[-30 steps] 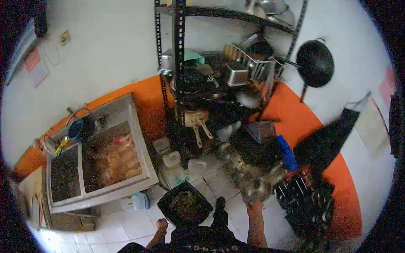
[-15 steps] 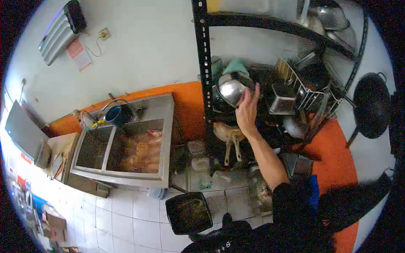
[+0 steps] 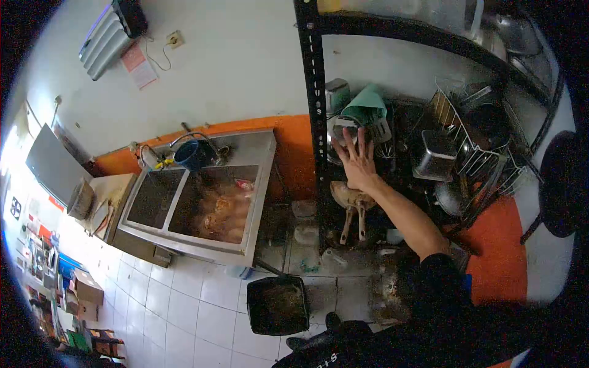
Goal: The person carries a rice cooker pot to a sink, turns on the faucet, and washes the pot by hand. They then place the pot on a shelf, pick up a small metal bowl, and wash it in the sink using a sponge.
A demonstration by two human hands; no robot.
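My right hand [image 3: 361,165] reaches up from the lower right with its fingers spread and its back towards me. Nothing is held in it. It hovers in front of a shiny metal bowl [image 3: 343,127] on the dark rack; whether the fingertips touch the bowl I cannot tell. Just above and behind the bowl leans a green plastic item [image 3: 368,104], beside a metal container [image 3: 337,95]. Under the hand, pans [image 3: 350,196] hang with their handles down. A square metal tin [image 3: 434,153] stands to the right. My left hand is out of view.
A steel sink [image 3: 261,184] at left holds packed food in liquid, with a blue pot [image 3: 189,153] by the tap. A wire dish rack [image 3: 481,147] is at right, near a hanging wok [image 3: 557,184]. A black crate [image 3: 278,306] sits on the tiled floor.
The metal bowl that my right hand was holding now rests on the rack, and my fingers have spread open. The view has shifted, moving the scene slightly right.
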